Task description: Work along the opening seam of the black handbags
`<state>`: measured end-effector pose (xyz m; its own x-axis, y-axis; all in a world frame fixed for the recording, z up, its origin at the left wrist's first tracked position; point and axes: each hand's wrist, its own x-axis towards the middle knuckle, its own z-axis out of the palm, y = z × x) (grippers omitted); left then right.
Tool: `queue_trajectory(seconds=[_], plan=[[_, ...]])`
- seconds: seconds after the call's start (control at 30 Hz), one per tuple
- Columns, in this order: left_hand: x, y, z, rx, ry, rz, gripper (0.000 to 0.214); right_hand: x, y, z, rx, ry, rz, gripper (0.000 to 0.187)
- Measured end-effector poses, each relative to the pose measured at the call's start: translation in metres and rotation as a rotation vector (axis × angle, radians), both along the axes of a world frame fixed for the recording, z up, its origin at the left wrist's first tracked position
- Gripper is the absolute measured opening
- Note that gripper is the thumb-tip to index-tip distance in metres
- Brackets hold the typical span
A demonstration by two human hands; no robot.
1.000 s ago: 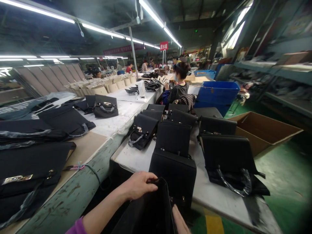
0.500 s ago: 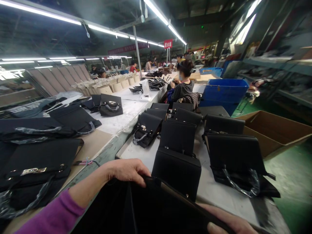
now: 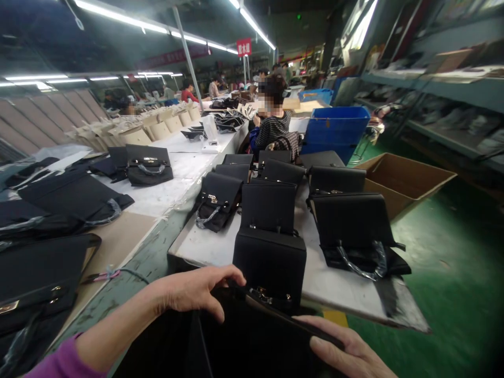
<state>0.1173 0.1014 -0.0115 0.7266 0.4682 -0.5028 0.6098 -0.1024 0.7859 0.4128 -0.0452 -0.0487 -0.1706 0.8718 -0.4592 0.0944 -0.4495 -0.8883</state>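
A black handbag (image 3: pixel 255 336) fills the bottom of the view, its mouth towards me and its inside dark. My left hand (image 3: pixel 197 291) is curled over its upper left corner, thumb on the near side and fingers over the far edge. On the right, my right hand (image 3: pixel 344 344) grips the bag's rim with the thumb on the near side. Just beyond the rim lies another black handbag (image 3: pixel 271 257) with a metal clasp. To its right sits a black handbag (image 3: pixel 350 220) with plastic-wrapped handles.
Several more black bags cover the white table (image 3: pixel 334 283) and the left workbench (image 3: pixel 137 252), where pink-handled snips (image 3: pixel 108 274) lie. A cardboard box (image 3: pixel 409 178) and a blue bin (image 3: pixel 334 134) stand at right. A co-worker in a striped top (image 3: pixel 275 131) sits ahead.
The view has swung right, so the tables and bags appear further left. My left thumb has shifted along the bag's edge, and more of my right hand shows on the rim.
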Motion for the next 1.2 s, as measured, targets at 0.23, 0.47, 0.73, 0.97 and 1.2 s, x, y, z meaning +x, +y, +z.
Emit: queue_trajectory(seconds=[0.23, 0.47, 0.73, 0.97, 1.2], plan=[[0.027, 0.006, 0.012, 0.223, 0.125, -0.276, 0.028, 0.004, -0.007, -0.013, -0.021, 0.153, 0.053, 0.048], [0.048, -0.001, 0.0, 0.152, -0.078, -0.25, 0.012, 0.005, -0.015, -0.031, 0.072, 0.11, -0.032, 0.043], [0.046, -0.008, -0.008, 0.245, 0.006, -0.211, 0.015, 0.001, -0.016, -0.027, 0.168, 0.032, -0.058, 0.035], [0.049, -0.008, -0.008, 0.333, 0.1, -0.237, 0.016, -0.01, -0.013, -0.029, 0.241, -0.142, -0.172, 0.029], [0.048, -0.007, -0.011, 0.345, 0.111, -0.216, 0.018, -0.021, -0.017, -0.046, 0.325, -0.367, -0.295, 0.035]])
